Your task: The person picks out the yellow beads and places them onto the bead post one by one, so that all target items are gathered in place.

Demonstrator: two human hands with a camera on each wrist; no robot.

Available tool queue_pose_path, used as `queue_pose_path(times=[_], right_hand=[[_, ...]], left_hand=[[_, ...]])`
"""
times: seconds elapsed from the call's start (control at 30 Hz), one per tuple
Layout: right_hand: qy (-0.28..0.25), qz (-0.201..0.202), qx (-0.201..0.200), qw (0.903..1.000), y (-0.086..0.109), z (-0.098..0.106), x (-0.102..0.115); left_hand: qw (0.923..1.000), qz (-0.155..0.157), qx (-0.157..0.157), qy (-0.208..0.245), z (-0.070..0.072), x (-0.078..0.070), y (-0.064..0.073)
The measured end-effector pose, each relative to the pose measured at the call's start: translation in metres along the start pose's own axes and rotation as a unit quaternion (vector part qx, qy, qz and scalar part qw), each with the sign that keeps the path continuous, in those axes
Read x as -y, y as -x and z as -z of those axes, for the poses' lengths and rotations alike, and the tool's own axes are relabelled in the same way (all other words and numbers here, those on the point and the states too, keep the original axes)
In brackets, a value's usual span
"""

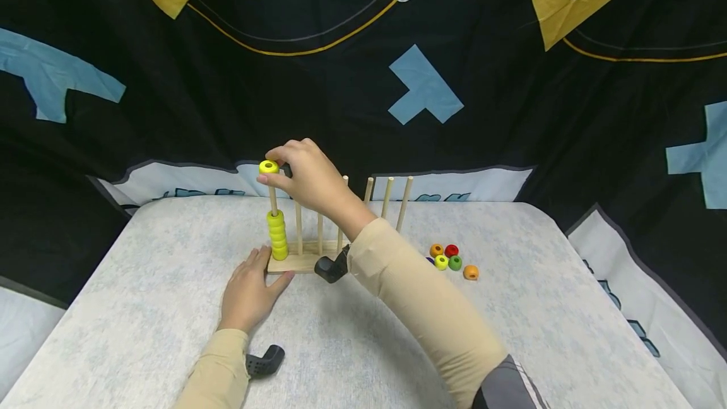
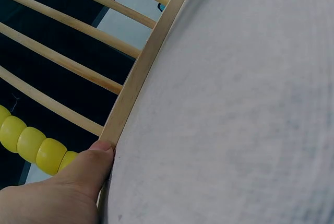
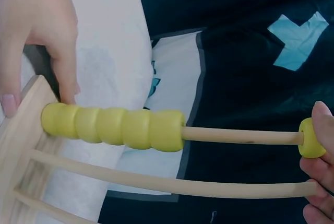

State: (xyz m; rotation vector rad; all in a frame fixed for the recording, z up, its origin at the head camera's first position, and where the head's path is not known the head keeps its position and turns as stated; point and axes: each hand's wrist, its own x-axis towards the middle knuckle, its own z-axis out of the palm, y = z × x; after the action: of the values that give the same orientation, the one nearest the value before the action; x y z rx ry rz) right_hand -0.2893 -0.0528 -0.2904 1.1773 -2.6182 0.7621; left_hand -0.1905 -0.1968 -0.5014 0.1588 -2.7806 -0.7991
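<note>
A wooden bead stand with a row of upright pegs has its base (image 1: 295, 264) on the table. On its leftmost peg sits a stack of several yellow beads (image 1: 277, 235). My right hand (image 1: 312, 175) pinches another yellow bead (image 1: 269, 168) between thumb and fingers at the top of that same peg. In the right wrist view the peg's tip meets this held bead (image 3: 311, 139), with bare peg between it and the stack. My left hand (image 1: 247, 295) grips the base's left end, its thumb (image 2: 96, 156) on the front edge.
Loose beads lie to the right of the stand: orange (image 1: 471, 272), red (image 1: 451, 250), green (image 1: 455, 262), yellow (image 1: 441, 262) and others, one partly behind the right forearm. The remaining pegs (image 1: 406, 204) stand upright. A dark curtain (image 1: 341, 100) hangs behind the table.
</note>
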Motion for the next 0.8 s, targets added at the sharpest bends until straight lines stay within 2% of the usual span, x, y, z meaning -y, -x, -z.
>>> queue_pose_path(times=[0.13, 0.57, 0.8], right_hand=[[0.015, -0.008, 0.007, 0.9998, 0.0000, -0.0025, 0.0004], [0.011, -0.020, 0.025, 0.9994, 0.0018, -0.0048, 0.0001], [0.008, -0.004, 0.016, 0.9998, 0.0031, -0.0009, -0.0020]], left_hand=[[1.0000, -0.001, -0.002, 0.002, 0.0000, -0.0004, -0.0001], [1.0000, 0.001, -0.002, 0.003, -0.0002, -0.0007, 0.0027], [1.0000, 0.006, 0.002, 0.002, 0.0006, -0.0016, 0.0022]])
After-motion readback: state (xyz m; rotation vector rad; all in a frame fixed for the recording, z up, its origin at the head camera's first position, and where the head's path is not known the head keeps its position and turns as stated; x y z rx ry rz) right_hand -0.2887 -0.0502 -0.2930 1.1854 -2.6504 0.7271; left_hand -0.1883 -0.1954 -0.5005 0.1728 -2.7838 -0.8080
